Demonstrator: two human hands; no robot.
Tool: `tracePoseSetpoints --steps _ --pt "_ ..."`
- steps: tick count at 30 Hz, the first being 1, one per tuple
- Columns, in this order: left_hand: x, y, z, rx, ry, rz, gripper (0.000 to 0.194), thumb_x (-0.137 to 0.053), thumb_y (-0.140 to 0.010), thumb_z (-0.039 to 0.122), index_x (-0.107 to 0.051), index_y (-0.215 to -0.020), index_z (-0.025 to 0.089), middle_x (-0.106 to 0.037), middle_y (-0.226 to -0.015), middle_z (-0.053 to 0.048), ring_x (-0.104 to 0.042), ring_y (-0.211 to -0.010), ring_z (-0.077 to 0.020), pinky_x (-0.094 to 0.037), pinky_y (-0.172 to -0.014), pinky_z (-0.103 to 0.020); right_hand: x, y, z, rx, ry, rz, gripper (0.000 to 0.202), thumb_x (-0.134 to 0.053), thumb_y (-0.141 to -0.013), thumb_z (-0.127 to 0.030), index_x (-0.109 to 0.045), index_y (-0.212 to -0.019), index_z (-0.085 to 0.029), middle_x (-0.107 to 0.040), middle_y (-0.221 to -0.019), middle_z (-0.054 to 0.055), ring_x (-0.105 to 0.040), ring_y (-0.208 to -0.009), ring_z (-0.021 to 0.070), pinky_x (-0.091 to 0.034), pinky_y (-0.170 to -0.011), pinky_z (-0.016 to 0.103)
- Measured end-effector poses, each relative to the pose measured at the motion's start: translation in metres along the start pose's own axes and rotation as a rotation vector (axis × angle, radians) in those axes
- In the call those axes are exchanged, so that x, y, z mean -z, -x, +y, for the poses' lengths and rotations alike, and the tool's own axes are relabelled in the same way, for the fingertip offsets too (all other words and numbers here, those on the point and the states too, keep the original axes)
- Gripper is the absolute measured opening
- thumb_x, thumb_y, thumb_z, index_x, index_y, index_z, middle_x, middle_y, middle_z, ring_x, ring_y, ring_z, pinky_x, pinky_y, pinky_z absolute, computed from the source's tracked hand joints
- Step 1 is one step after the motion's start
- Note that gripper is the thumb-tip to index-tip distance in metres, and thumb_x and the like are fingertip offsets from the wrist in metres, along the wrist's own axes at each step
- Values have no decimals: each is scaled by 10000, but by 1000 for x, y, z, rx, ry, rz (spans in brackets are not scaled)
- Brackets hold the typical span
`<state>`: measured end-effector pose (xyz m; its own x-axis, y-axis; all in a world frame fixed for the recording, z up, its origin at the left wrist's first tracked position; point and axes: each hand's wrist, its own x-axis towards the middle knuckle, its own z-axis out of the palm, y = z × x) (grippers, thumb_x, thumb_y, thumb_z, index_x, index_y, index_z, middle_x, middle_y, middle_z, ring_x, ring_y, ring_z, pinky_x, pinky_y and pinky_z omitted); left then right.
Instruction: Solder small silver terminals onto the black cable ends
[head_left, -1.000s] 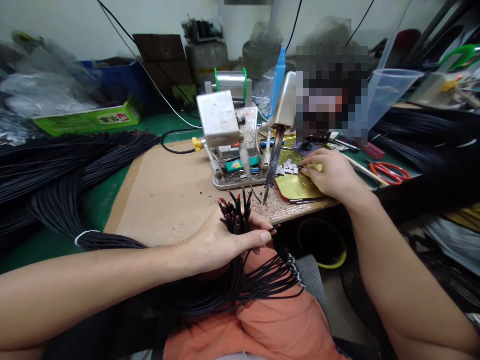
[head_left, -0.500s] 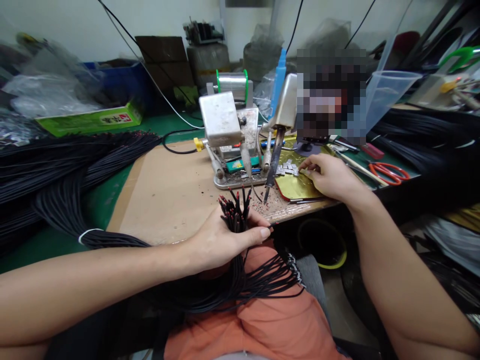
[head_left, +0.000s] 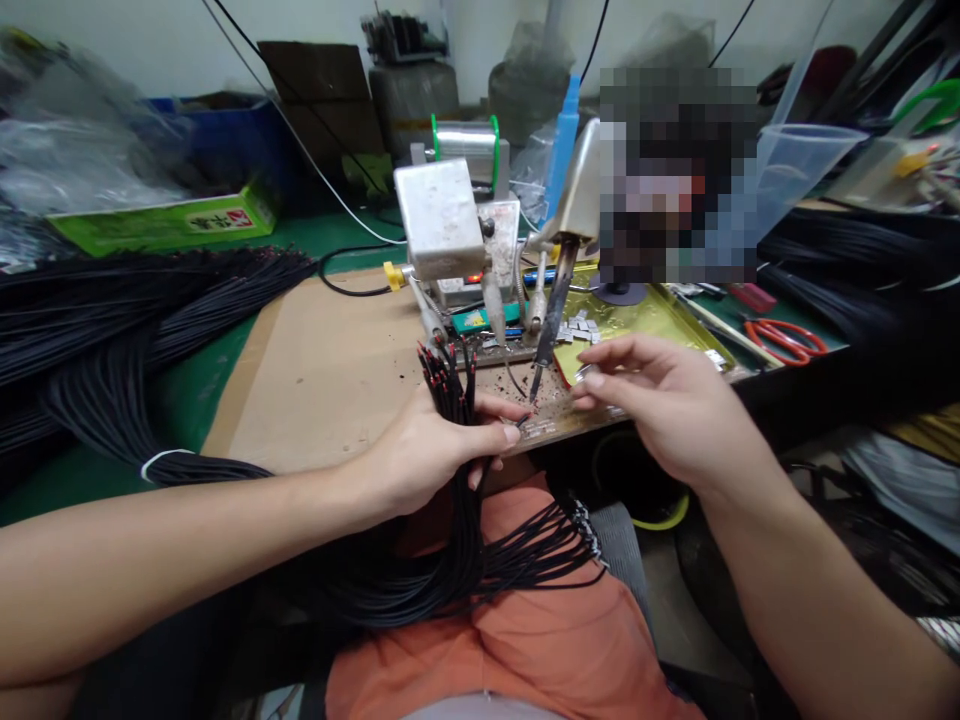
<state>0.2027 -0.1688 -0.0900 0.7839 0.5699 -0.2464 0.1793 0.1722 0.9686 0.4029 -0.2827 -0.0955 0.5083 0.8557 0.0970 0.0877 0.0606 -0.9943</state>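
My left hand (head_left: pixel 450 440) is closed round a bundle of black cables (head_left: pixel 448 388), whose red-tipped ends point up. One cable end sticks out between its thumb and forefinger. The rest of the bundle hangs down over my lap. My right hand (head_left: pixel 645 390) pinches a small silvery metal piece (head_left: pixel 583 372) between thumb and fingertips, above the front of the gold tray (head_left: pixel 645 320). Similar small metal pieces (head_left: pixel 579 328) lie in that tray. Between my hands, a soldering iron (head_left: pixel 553 310) points down from its holder, with a thin solder feed nozzle (head_left: pixel 495 310) beside it.
Behind the soldering stand is a solder spool (head_left: pixel 466 150) with green rims. Thick black cable bundles (head_left: pixel 150 330) lie on the left. Red-handled scissors (head_left: pixel 787 340) and a clear plastic container (head_left: pixel 802 180) are at right. A bin (head_left: pixel 660 515) stands under the table edge.
My right hand has lifted from the metal pieces in the tray and come nearer, toward my left hand, with one piece pinched. My left hand has shifted slightly up and left with the cables.
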Motion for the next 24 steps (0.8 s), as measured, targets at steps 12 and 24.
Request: tracePoseSetpoints --steps 12,24 --pt "-1 -3 5 15 102 49 144 -735 -746 164 -744 -877 107 -629 -561 -6 -527 -438 -83 -402 -370 -163 -40 14 21 -85 -334 -70 241 -824 -786 -232 -651 -943 -175 -760 -797 25 -771 -704 180 -644 -713 281" --pt "0 -3 4 5 94 49 135 -734 -748 162 -723 -872 110 -625 -563 -1 -537 -449 -87 -413 -377 -167 -40 18 20 -58 -316 -74 193 -816 -800 -244 -681 -926 -189 -785 -810 37 -783 -750 207 -653 -749 317"
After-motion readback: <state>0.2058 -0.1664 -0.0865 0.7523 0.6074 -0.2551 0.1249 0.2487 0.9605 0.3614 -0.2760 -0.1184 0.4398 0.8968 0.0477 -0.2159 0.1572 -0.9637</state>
